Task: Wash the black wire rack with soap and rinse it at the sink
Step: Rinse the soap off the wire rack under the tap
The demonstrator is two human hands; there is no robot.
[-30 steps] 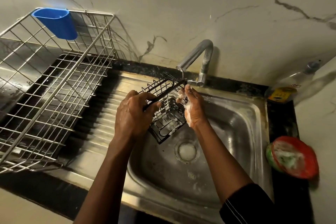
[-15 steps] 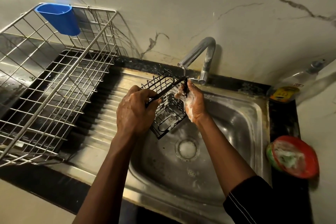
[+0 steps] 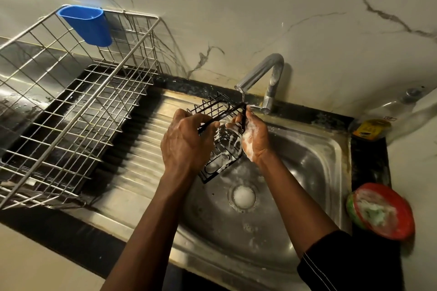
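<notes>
A small black wire rack (image 3: 221,156), flecked with white foam, hangs tilted over the left side of the steel sink (image 3: 314,172). My left hand (image 3: 185,142) grips its upper left rim, fingers curled round the wire. My right hand (image 3: 254,137), covered in suds, holds the rack's upper right corner with its fingers wrapped round the frame. A thin stream of water falls from the steel tap (image 3: 264,78) onto that corner. Foam lies over the drain (image 3: 242,196).
A large steel wire dish basket (image 3: 71,106) with a blue plastic cup (image 3: 86,25) hooked on it stands on the ribbed drainboard (image 3: 142,149) at left. A red-rimmed soap dish (image 3: 383,211) and a clear bottle (image 3: 383,118) sit on the black counter at right.
The rack and both hands have stayed under the tap, with only small shifts. More foam shows on the lower wires of the rack.
</notes>
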